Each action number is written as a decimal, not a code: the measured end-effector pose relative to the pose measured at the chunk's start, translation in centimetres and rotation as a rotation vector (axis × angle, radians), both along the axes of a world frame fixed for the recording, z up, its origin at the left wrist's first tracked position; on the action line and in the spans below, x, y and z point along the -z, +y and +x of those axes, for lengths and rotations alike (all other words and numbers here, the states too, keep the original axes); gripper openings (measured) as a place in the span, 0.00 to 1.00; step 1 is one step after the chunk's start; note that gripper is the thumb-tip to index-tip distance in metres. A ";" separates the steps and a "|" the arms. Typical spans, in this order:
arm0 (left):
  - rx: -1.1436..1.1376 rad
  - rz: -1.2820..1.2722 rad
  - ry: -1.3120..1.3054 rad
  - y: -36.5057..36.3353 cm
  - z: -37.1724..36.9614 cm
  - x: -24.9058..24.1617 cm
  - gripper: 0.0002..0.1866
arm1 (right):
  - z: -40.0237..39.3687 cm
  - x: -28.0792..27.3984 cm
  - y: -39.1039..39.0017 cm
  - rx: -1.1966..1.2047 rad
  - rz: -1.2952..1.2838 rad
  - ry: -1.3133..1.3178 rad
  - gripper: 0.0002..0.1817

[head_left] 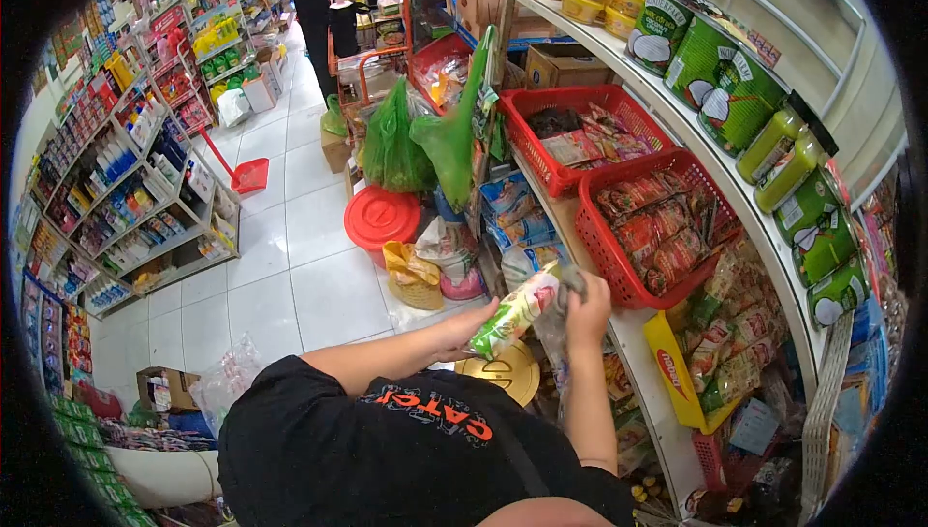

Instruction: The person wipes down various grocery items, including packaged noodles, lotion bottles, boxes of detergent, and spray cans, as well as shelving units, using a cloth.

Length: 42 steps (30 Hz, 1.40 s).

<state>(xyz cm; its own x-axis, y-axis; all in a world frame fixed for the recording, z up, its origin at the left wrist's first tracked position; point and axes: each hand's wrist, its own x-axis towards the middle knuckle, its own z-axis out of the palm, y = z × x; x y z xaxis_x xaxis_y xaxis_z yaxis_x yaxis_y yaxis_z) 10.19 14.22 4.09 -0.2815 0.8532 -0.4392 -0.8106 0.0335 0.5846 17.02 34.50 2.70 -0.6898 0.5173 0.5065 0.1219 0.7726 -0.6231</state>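
Packet [515, 316] between our hands, long axis slanting away rightward. Our left hand [468, 325] grips its left edge; our right hand [588, 308], closed on blurred grey cloth [558, 303], sits just beside far end; contact unclear.

Left forearm [372, 351] reaching inward, right fingers [593, 287] curled

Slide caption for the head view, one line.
Left hand holding a green-and-white packet, right hand close beside it, near shelved red baskets.
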 end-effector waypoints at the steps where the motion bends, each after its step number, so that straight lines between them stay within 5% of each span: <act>1: -0.031 0.111 0.051 -0.1 0.1 0.8 0.21 | 0.4 0.4 0.7 0.018 -0.084 0.016 0.17; 5: -0.272 0.071 -0.073 0.8 0.0 0.4 0.19 | 0.9 2.1 -1.6 -0.181 -0.391 -0.013 0.19; 9: -0.108 0.183 -0.259 1.1 -1.2 3.2 0.23 | 1.1 1.4 -6.5 -0.683 -0.800 -0.239 0.28; 12: -0.090 0.264 -0.009 1.3 -0.7 3.4 0.23 | 1.0 3.8 -4.3 -0.689 -0.306 -0.291 0.24; 15: 0.014 0.172 0.500 1.3 -0.8 3.1 0.25 | 1.9 3.5 -4.7 -0.573 -0.362 -0.108 0.18; 19: 0.140 -0.116 1.140 1.7 -0.9 2.4 0.25 | 2.8 2.6 -6.3 -0.437 -1.250 0.046 0.13; 20: 0.139 -0.191 1.287 1.7 -0.8 1.7 0.25 | 2.8 2.7 -6.0 -0.445 -1.199 0.013 0.14; 23: -0.102 0.000 1.108 2.3 -0.7 2.1 0.24 | 3.5 3.0 -5.1 -0.465 -1.093 -0.066 0.19; 26: -0.283 -0.014 1.069 2.5 -1.4 3.9 0.24 | 3.9 1.8 -7.4 -0.410 -1.045 0.172 0.19; 28: -0.402 -0.064 0.987 2.8 -2.4 3.3 0.23 | 4.3 1.2 -7.7 -0.442 -0.721 0.194 0.22; 30: -0.452 -0.043 0.363 2.5 -2.9 1.5 0.21 | 4.6 -1.1 -7.3 -0.419 -0.373 0.098 0.26; 31: -0.389 0.074 0.275 2.3 -3.3 2.1 0.21 | 4.4 -2.0 -7.6 -0.397 -0.300 0.163 0.27; 32: -0.314 0.185 0.178 2.1 -3.6 2.7 0.21 | 4.1 -0.6 -7.7 -0.356 -0.578 0.230 0.25; 34: -0.109 0.187 0.263 1.6 -1.9 0.4 0.20 | 3.9 -2.2 -7.1 -0.441 -0.261 0.190 0.25; 36: -0.111 -0.034 0.981 2.0 -1.9 3.5 0.16 | 4.0 -1.0 -6.8 -0.407 -0.350 0.059 0.24; 38: -0.184 -0.026 0.431 1.8 -1.0 3.2 0.12 | 4.2 -0.6 -6.8 -0.433 -0.661 0.029 0.24; 42: -0.272 -0.068 0.795 1.9 -0.6 1.7 0.11 | 5.2 -0.5 -5.9 -0.460 -0.608 0.160 0.24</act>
<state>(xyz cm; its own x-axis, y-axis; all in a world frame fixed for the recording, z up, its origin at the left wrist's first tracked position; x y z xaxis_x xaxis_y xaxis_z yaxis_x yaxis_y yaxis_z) 9.60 16.17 2.38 -0.7208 0.6894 -0.0713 -0.1435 -0.0478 0.9885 22.21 28.64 3.22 -0.8448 0.4153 0.3375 -0.2556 0.2408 -0.9363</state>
